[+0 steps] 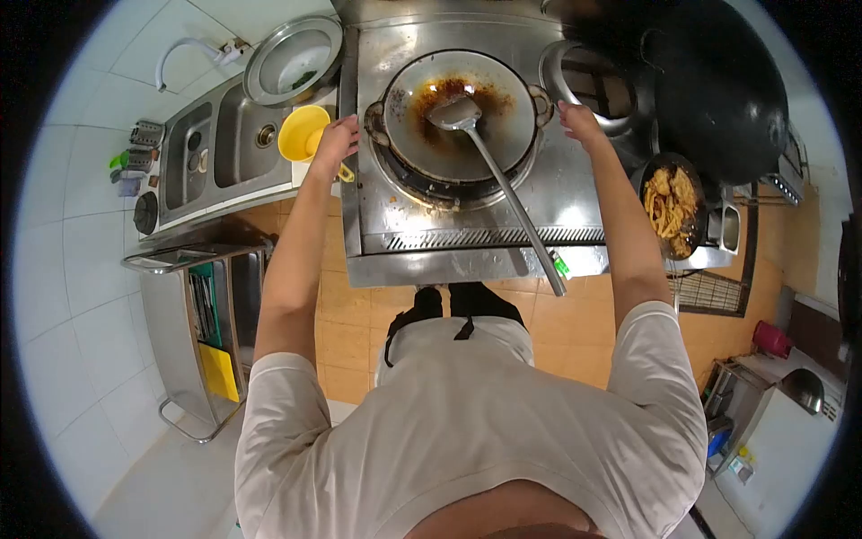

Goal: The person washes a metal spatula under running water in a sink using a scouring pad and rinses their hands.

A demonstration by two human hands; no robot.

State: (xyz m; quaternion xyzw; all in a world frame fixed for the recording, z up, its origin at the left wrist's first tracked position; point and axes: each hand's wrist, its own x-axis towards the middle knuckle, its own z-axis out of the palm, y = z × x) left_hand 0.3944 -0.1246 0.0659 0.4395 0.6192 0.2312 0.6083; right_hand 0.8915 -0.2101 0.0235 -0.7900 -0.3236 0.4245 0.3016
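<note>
A wok (409,135) with brown oily residue sits on the stove burner, one loop handle on each side. A metal wok spatula (505,186) rests in it, its long handle reaching past the stove's front edge. My left hand (338,144) is just left of the wok's left handle (375,124), fingers apart and holding nothing. Under that wrist is a yellow dipper (299,128). To the right of the wok's right handle (542,106) is my right hand (580,124), also empty with its fingers stretched out. A gap shows between each hand and the handle.
A second burner ring (557,76) and a large black wok (718,90) stand at right. Below them is a dark pan of fried food (672,202). At left are a double sink (235,171) and a metal basin (260,72) holding some greens.
</note>
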